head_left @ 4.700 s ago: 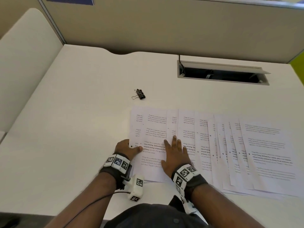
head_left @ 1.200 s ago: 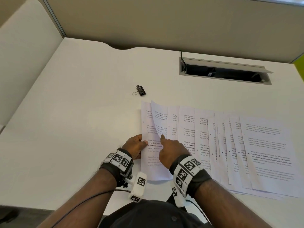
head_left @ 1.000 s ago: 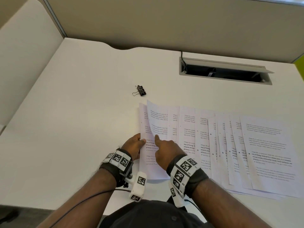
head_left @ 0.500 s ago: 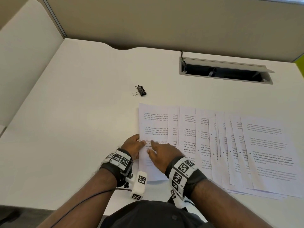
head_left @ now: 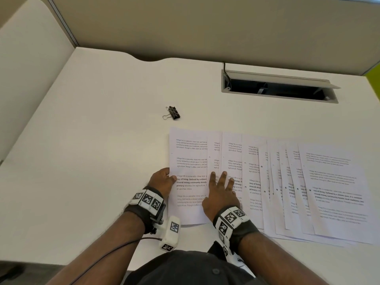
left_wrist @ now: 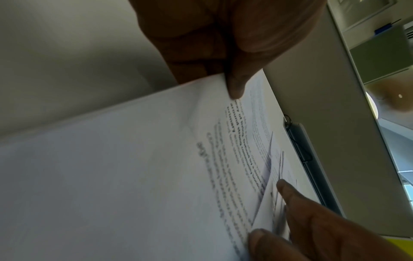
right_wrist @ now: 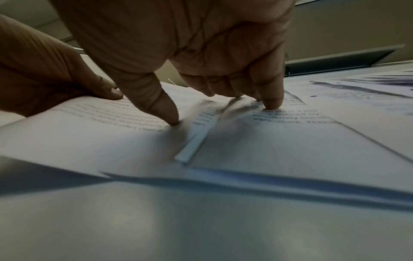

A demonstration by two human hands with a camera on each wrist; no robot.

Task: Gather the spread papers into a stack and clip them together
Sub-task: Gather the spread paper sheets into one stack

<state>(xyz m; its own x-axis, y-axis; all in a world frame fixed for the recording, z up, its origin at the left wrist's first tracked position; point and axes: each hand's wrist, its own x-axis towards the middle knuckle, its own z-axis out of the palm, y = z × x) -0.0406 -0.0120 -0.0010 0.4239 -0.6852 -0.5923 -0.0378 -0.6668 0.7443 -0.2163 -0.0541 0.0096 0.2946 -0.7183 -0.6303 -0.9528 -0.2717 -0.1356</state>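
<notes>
Left hand (head_left: pixel 163 182) pinches the papers' (head_left: pixel 191 177) left edge; right hand (head_left: pixel 221 194) flat on top. Sheets thin, floppy, slippery: grab edges, not faces.

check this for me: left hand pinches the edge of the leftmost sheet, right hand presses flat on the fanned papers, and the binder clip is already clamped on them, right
Not quite. The binder clip lies loose on the desk, apart from the papers, as the head view shows. The rest holds: the left hand pinches the leftmost sheet's edge and the right hand presses flat on them.
</notes>
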